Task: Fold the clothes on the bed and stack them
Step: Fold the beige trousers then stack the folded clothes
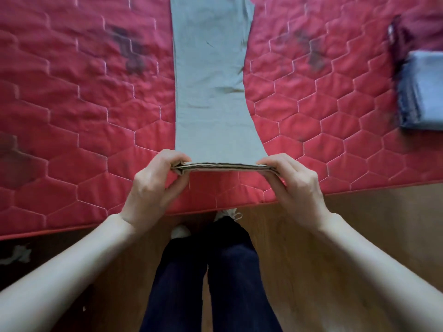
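Observation:
A pair of grey trousers (pixel 211 80) lies folded lengthwise in a long strip down the middle of the red quilted bed (pixel 84 116), running from the top of the view to the near edge. My left hand (pixel 153 185) pinches the left corner of the near hem, and my right hand (pixel 292 183) pinches the right corner. The hem is lifted slightly off the mattress and held taut between them.
Folded blue jeans (pixel 422 92) sit on a dark maroon garment (pixel 407 32) at the right of the bed. The bed's near edge (pixel 239 207) runs just below my hands. My legs in dark trousers (pixel 211 283) stand on a wooden floor.

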